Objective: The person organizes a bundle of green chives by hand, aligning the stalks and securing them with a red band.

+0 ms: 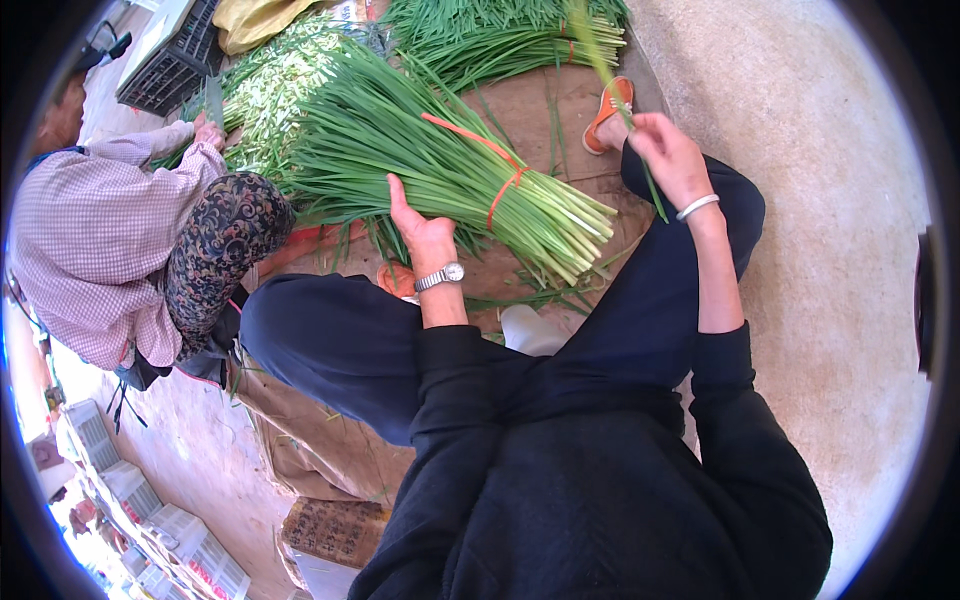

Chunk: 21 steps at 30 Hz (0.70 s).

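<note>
A large bundle of garlic chives (pixel 420 150) lies slantwise before me, its pale cut stems (pixel 577 232) pointing to the lower right. An orange-red tie (pixel 504 196) circles it near the stems, with one loose end sticking out. My left hand (pixel 424 229) holds the bundle from its near side, thumb on top and fingers hidden beneath. Over my right knee, my right hand (pixel 667 157) pinches a few loose leaves. One yellowed leaf (pixel 592 49) among them rises blurred toward the top edge, and a green end hangs below the hand.
Tied chive bundles (pixel 510 45) lie at the far side. A heap of loose chives (pixel 277 90) is at the upper left, where a co-worker (pixel 112 225) holds a knife (pixel 214 101). Beyond stands a black crate (pixel 169 75). Brown sheeting (pixel 525 112) with leaf scraps covers the floor.
</note>
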Each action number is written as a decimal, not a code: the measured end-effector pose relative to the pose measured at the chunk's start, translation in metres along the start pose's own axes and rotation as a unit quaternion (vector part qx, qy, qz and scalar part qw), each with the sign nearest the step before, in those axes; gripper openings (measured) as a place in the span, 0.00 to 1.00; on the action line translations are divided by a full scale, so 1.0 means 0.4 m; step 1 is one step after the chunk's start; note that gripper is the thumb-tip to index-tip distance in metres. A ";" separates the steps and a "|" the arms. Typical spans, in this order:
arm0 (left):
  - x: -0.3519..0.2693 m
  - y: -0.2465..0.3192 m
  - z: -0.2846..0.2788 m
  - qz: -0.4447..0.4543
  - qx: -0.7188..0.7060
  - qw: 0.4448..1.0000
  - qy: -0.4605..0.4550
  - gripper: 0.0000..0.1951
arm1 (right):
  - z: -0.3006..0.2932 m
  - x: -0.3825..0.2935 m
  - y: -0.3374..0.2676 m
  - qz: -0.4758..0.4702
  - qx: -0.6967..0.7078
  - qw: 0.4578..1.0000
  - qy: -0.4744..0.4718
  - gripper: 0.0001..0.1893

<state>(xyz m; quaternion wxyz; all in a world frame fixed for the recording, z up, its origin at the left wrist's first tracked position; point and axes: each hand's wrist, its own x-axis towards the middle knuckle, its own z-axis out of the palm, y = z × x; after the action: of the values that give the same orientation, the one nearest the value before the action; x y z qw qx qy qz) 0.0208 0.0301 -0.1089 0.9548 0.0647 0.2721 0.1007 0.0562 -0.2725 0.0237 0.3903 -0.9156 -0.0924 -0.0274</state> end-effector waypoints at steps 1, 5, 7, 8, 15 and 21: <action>-0.008 -0.003 0.011 0.003 0.001 1.000 0.004 0.27 | 0.004 -0.018 0.013 -0.053 -0.306 0.949 0.053 0.25; -0.029 0.013 0.028 0.028 0.024 0.999 0.017 0.25 | 0.117 -0.048 -0.071 -0.053 0.012 0.993 -0.100 0.41; -0.050 0.000 0.050 0.021 0.035 0.999 0.008 0.25 | 0.175 -0.039 -0.102 -0.066 -0.058 0.975 -0.204 0.51; -0.056 -0.010 0.060 0.026 0.050 0.998 0.001 0.25 | 0.200 -0.026 -0.103 -0.043 -0.010 0.967 -0.250 0.48; -0.088 0.005 0.070 0.057 0.060 0.996 -0.025 0.25 | 0.202 -0.068 -0.075 0.035 0.329 0.937 -0.113 0.28; -0.057 0.038 0.012 0.025 0.023 0.998 -0.059 0.28 | 0.152 -0.143 -0.120 -0.024 0.196 0.979 -0.043 0.07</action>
<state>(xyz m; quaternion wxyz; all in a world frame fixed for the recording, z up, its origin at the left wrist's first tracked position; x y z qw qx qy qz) 0.0019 0.0394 -0.0906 0.9647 0.0989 0.2156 0.1143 -0.0103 -0.2044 0.0086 0.5569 -0.8194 -0.1345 0.0209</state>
